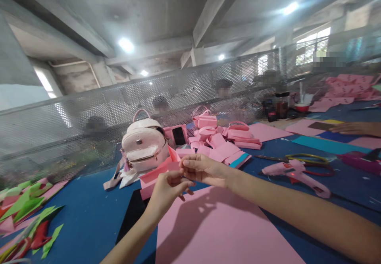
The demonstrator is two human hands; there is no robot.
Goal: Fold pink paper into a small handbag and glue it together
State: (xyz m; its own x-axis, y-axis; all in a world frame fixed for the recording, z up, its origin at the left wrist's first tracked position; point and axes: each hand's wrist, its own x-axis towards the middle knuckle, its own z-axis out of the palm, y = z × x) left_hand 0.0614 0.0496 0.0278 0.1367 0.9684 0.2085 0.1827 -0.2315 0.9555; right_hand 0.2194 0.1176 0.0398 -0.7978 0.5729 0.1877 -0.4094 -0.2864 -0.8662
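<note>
My left hand (168,190) and my right hand (205,170) meet at the fingertips above a large pink sheet (235,232). The thumb and forefinger of each are pinched together; whatever lies between them is too small or hidden to make out. Both hands' shadow falls across the sheet. Just behind my left hand stands a folded pink piece (149,181), partly covered by the fingers. Beyond my right hand lies a heap of pink cut and folded pieces (218,147), some with handles like little bags.
A white backpack (143,141) stands at the back, beside a phone (179,136). To the right lie a pink glue gun (294,172) and scissors (309,160). Green and pink scraps (29,204) cover the left side. Another person's hand (354,128) rests far right. A perforated metal screen (190,85) runs behind.
</note>
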